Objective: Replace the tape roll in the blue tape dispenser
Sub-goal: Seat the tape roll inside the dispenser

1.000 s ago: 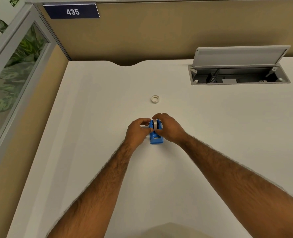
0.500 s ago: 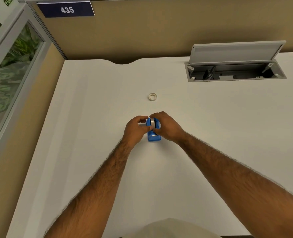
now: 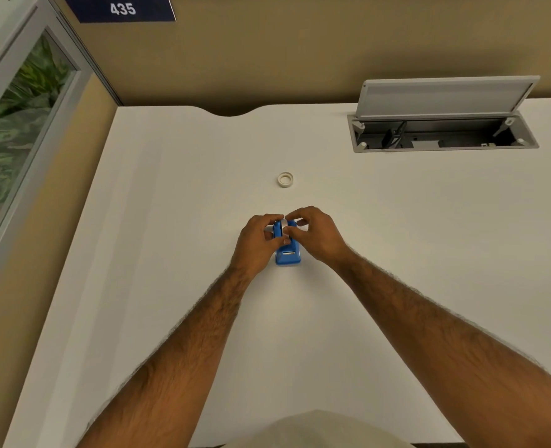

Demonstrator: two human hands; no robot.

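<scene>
Both hands on the blue dispenser (image 3: 287,250) mid-bench (image 3: 397,253): left hand (image 3: 257,244) braces its side, right hand (image 3: 313,236) fingers pinch the roll (image 3: 284,225) in its cradle. Second roll (image 3: 285,179) lies well apart behind. Risk: roll seats crooked or slips the pinch, dispenser tips under the push

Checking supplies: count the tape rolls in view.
2. One tape roll lies loose on the desk; another roll sits in the blue dispenser, between both hands.
</scene>
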